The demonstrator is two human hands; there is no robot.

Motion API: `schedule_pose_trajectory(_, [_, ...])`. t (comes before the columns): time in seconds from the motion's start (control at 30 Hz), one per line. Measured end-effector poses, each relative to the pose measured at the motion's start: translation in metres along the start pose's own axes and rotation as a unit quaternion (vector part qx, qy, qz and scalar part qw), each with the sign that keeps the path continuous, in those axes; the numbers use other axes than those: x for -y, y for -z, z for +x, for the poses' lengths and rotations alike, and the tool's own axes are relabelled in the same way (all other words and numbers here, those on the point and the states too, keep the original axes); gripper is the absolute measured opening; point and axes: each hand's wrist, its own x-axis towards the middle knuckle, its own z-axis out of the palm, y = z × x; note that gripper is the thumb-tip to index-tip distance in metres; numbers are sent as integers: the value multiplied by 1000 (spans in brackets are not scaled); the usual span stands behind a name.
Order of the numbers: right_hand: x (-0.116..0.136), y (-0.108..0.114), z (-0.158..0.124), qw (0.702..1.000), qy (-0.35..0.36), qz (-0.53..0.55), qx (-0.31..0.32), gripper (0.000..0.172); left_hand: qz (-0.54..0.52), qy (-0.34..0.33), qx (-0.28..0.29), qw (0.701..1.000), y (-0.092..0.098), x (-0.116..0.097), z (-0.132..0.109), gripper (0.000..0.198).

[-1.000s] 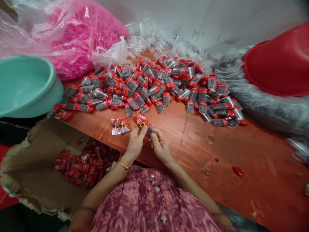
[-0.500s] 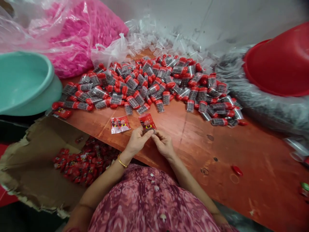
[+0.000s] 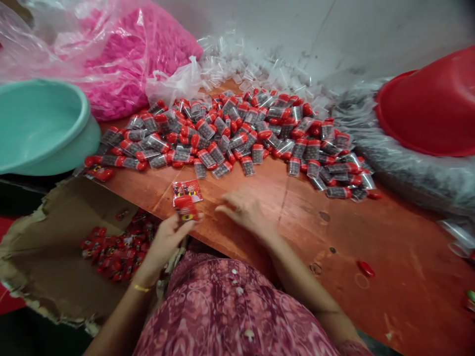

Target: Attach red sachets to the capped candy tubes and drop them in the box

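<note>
Packet (image 3: pixel 186 210): in left hand (image 3: pixel 168 238), fingers pinching it
Right hand (image 3: pixel 248 213): blurred over worktop (image 3: pixel 304 227); cannot tell fingers' state
Box (image 3: pixel 44 252): red packets (image 3: pixel 117 254) inside

The widest free way for us is over the right part of the wooden surface (image 3: pixel 415 247), where a small red cap (image 3: pixel 366 269) and a thin ring (image 3: pixel 361 281) lie low. Beyond our right hand (image 3: pixel 250 212), a narrow bare strip remains before the heap of red-capped tubes (image 3: pixel 230 133), which blocks the passage forward. The turquoise basin (image 3: pixel 40 113) stands at far left, the red tub (image 3: pixel 430 104) at far right. Our left forearm (image 3: pixel 129 296) crosses part of the cardboard box's (image 3: pixel 40 252) opening.
</note>
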Motion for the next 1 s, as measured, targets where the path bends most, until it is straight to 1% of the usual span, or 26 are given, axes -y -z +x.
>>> schedule_pose_trajectory(0.03, [-12, 5, 9, 998, -17, -58, -19, 26, 23, 10, -61, 998, 24, 1, -9, 40])
schedule_pose_trajectory(0.07, [-25, 10, 18, 991, -50, -113, -47, 31, 60, 16, -136, 989, 50, 3, -19, 38])
schedule_pose_trajectory(0.1, [-38, 13, 25, 982, -82, -161, -56, 35, 119, 35, -202, 971, 76, 6, -29, 35])
schedule_pose_trajectory(0.13, [-51, 14, 31, 973, -105, -199, -51, 38, 193, 74, -271, 940, 102, 10, -39, 31])
schedule_pose_trajectory(0.17, [-61, 14, 34, 967, -119, -222, -40, 40, 271, 131, -336, 892, 124, 14, -47, 25])
schedule_pose_trajectory(0.2, [-69, 13, 35, 964, -122, -235, -24, 40, 315, 158, -382, 855, 143, 20, -55, 22])
schedule_pose_trajectory(0.23, [-73, 11, 32, 963, -120, -239, -9, 40, 366, 171, -417, 814, 156, 25, -61, 21])
schedule_pose_trajectory(0.27, [-74, 7, 28, 965, -113, -238, 2, 40, 420, 162, -432, 782, 163, 29, -64, 25])
schedule_pose_trajectory(0.3, [-73, 4, 21, 967, -105, -233, 8, 40, 454, 133, -433, 767, 163, 32, -64, 29])
schedule_pose_trajectory(0.33, [-69, 1, 12, 969, -98, -226, 7, 39, 483, 89, -423, 761, 157, 33, -61, 33])
schedule_pose_trajectory(0.37, [-63, -2, 3, 972, -91, -218, 4, 38, 493, 34, -403, 771, 145, 33, -55, 37])
schedule_pose_trajectory(0.4, [-57, -5, -6, 974, -85, -209, -2, 37, 488, -33, -387, 782, 128, 30, -46, 37])
schedule_pose_trajectory(0.43, [-51, -7, -15, 977, -77, -198, -9, 36, 493, -102, -358, 787, 109, 26, -33, 37])
schedule_pose_trajectory(0.47, [-46, -9, -23, 979, -70, -189, -16, 36, 503, -163, -321, 785, 89, 21, -20, 36])
schedule_pose_trajectory(0.5, [-41, -10, -30, 981, -65, -183, -22, 35, 520, -204, -281, 781, 69, 16, -4, 35])
schedule_pose_trajectory(0.57, [-35, -13, -42, 980, -64, -185, -36, 36, 556, -244, -199, 770, 36, 6, 26, 39])
schedule_pose_trajectory(0.63, [-33, -14, -49, 976, -69, -199, -51, 39, 585, -241, -131, 763, 14, 1, 51, 43])
schedule_pose_trajectory(0.67, [-32, -15, -52, 975, -71, -204, -57, 40, 596, -230, -113, 761, 8, 0, 61, 44])
schedule_pose_trajectory(0.7, [-32, -15, -54, 974, -70, -208, -63, 40, 605, -216, -110, 759, 3, 0, 69, 45])
schedule_pose_trajectory(0.77, [-30, -15, -55, 972, -65, -212, -75, 39, 613, -189, -133, 755, -3, 1, 79, 46])
schedule_pose_trajectory(0.83, [-26, -16, -52, 972, -61, -210, -88, 34, 610, -169, -166, 756, -8, 0, 83, 43])
schedule_pose_trajectory(0.93, [-14, -18, -39, 974, -50, -199, -100, 27, 589, -146, -191, 772, -15, -3, 84, 35])
schedule_pose_trajectory(1.0, [-3, -21, -26, 976, -38, -189, -99, 24, 571, -141, -202, 783, -18, -4, 84, 32])
